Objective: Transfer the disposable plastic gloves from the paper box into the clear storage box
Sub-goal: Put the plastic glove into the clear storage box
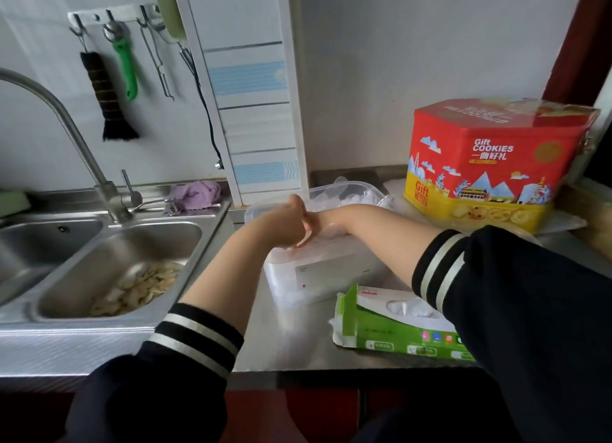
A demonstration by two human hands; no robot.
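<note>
At frame centre, both hands meet over the clear storage box (pixel 318 273), left hand (pixel 287 222) fisted, apparently steadying it, right hand (pixel 314 232) hidden, fingers' state indeterminate, presumably pressing gloves inside; the green paper box (pixel 397 323) lies lower right on the surface (pixel 284 336).

A red cookie tin (pixel 490 164) stands at the counter's back — peelings (pixel 139 290) lie in the sink (pixel 192 244).
</note>
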